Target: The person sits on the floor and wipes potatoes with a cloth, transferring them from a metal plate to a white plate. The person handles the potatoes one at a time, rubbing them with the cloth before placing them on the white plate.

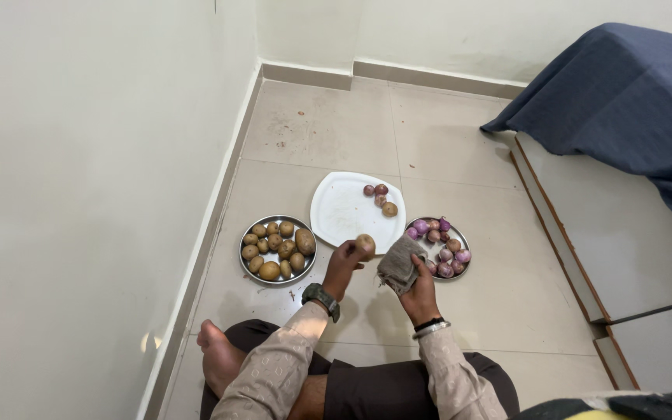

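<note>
My left hand (345,264) holds a small brown potato (365,244) up above the floor, near the front edge of a white square plate (344,214). My right hand (418,292) grips a crumpled grey-brown cloth (398,263) just right of the potato. The white plate carries a few small onions and a potato (381,197) at its far right corner. A round steel plate (250,270) on the left is full of several potatoes. Another steel plate (464,241) on the right holds several purple onions, partly hidden by the cloth.
I sit cross-legged on a beige tiled floor, a bare foot (218,356) at lower left. A cream wall (79,194) runs along the left. A bed with a dark blue cover (631,93) and a pale base (608,233) stands at the right.
</note>
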